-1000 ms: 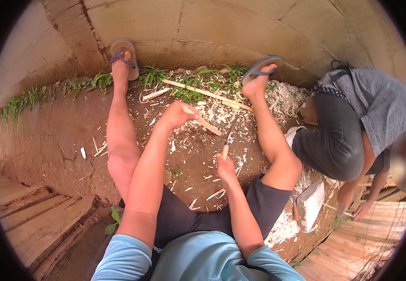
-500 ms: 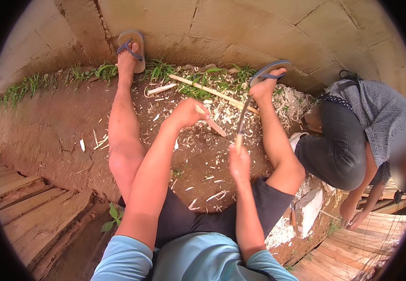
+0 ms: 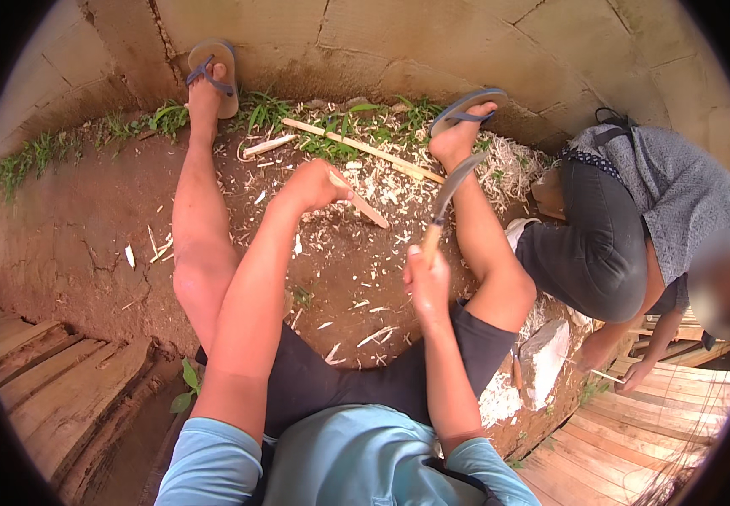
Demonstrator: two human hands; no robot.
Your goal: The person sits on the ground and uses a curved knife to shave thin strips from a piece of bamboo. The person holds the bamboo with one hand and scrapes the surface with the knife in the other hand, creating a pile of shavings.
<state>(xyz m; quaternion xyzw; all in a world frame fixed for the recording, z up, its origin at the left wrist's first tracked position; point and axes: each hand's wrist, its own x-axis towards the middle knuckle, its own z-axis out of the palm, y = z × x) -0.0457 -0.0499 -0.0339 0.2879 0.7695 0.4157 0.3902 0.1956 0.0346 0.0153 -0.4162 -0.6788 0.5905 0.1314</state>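
Between my spread legs, my left hand (image 3: 315, 185) grips the upper end of a short flat wooden strip (image 3: 368, 209), which slants down to the right. My right hand (image 3: 427, 280), lower and to the right, is wrapped round the pale wooden handle of a curved knife (image 3: 449, 190). The knife's dark blade points up and slightly right, its broad side showing, beside my right shin. Blade and strip are apart. Pale wood shavings (image 3: 356, 173) lie scattered on the dirt beneath both hands.
A long thin wooden stick (image 3: 365, 150) and a short split piece (image 3: 270, 146) lie by the wall (image 3: 399, 42). On the right a crouching person (image 3: 635, 219) holds a thin pale stick (image 3: 608, 376). Wooden planks (image 3: 70, 379) are at lower left; a brown-handled tool (image 3: 517, 371) lies at lower right.
The knife has turned in my right hand, so its blade shows broader. My left hand still holds the strip. The whole view has shifted slightly. The other person's thin stick now shows more plainly.
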